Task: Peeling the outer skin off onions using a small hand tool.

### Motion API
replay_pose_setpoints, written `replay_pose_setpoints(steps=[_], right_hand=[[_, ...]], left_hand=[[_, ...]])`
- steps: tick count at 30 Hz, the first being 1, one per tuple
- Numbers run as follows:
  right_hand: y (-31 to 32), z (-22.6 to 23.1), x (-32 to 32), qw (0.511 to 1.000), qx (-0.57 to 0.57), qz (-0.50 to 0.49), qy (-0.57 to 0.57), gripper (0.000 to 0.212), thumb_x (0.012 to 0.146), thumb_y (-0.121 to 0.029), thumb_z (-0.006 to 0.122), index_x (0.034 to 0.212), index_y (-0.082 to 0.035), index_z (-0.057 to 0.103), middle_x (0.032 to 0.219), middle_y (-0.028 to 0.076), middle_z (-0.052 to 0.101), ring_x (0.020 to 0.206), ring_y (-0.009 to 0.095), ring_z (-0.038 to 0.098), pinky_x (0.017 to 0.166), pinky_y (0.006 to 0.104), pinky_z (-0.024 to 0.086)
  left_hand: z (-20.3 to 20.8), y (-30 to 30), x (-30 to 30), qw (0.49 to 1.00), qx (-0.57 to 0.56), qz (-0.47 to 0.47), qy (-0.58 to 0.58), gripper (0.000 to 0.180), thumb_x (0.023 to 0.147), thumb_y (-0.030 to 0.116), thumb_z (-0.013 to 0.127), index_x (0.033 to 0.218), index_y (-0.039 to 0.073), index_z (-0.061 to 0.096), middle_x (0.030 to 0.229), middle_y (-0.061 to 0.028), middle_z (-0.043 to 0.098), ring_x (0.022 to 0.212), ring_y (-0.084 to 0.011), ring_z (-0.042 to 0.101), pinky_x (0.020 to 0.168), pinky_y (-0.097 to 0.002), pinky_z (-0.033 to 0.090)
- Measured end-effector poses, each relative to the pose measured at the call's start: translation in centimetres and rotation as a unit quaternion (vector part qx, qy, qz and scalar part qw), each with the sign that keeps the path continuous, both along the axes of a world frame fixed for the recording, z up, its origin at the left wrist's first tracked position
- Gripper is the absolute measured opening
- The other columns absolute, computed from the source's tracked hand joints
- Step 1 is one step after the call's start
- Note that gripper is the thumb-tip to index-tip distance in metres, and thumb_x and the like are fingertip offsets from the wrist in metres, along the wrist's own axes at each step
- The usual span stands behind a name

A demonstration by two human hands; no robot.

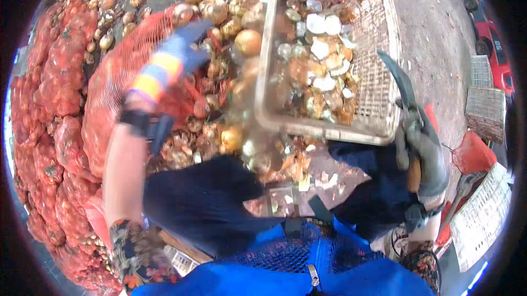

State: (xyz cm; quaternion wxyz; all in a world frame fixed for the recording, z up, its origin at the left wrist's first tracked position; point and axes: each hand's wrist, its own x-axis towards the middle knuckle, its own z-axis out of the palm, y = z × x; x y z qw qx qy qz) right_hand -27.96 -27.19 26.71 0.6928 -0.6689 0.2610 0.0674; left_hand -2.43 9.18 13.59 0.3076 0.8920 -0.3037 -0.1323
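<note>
My left hand (189, 46), in a blue glove with an orange and yellow cuff, stretches over a red mesh sack (129, 65) toward a heap of brown-skinned onions (214, 10). It is blurred, but thumb and fingers look apart with nothing between them. My right hand (422, 145), in a grey glove, is closed on the wooden handle of a curved knife (405, 82), its blade pointing up and away. Just left of the blade stands a dirty white plastic crate (263, 76) holding peeled white onions (324, 24) and loose brown skins. A larger yellow onion (248, 42) lies beside the crate.
Filled red mesh sacks (60, 71) are piled along the left. Onion skins (296, 164) litter the ground before my knees. More crates (486, 112) and a red mesh bag (473, 152) are at the right, with a red vehicle (491, 43) farther off.
</note>
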Motion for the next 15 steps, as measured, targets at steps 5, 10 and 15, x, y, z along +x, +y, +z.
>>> replay_pose_setpoints(steps=[5, 10, 15], right_hand=[[-0.6, -0.1, -0.5, 0.997, 0.052, -0.064, 0.01, 0.058, 0.075, -0.029, 0.067, 0.117, 0.004, 0.044, 0.066, 0.005, 0.052, 0.047, 0.011, 0.048, 0.042, 0.0203, 0.035], [-0.6, 0.1, -1.3, 0.979, 0.15, -0.113, 0.077, 0.063, 0.068, -0.021, 0.074, 0.118, 0.002, 0.043, 0.079, 0.006, 0.054, 0.058, 0.015, 0.054, 0.05, 0.0253, 0.046], [0.3, 1.4, -0.9, 0.987, 0.067, -0.14, 0.038, 0.061, 0.071, -0.024, 0.073, 0.115, 0.004, 0.041, 0.07, 0.01, 0.056, 0.044, 0.016, 0.052, 0.036, 0.0248, 0.04]], left_hand=[[-11.0, -6.2, 3.3, 0.973, 0.006, 0.083, 0.213, 0.073, 0.076, 0.035, 0.071, 0.132, -0.001, 0.042, 0.132, -0.0177, 0.049, 0.122, -0.0272, 0.047, 0.102, -0.0339, 0.036], [-24.1, -4.7, 9.2, 0.917, -0.15, 0.223, 0.295, 0.066, 0.077, 0.041, 0.066, 0.125, 0.0, 0.046, 0.119, -0.0183, 0.054, 0.106, -0.027, 0.054, 0.091, -0.0357, 0.041], [-22.5, -16.0, 6.6, 0.91, 0.073, 0.391, 0.117, 0.079, 0.068, 0.043, 0.07, 0.131, 0.008, 0.035, 0.121, -0.0267, 0.048, 0.104, -0.0466, 0.053, 0.082, -0.0478, 0.048]])
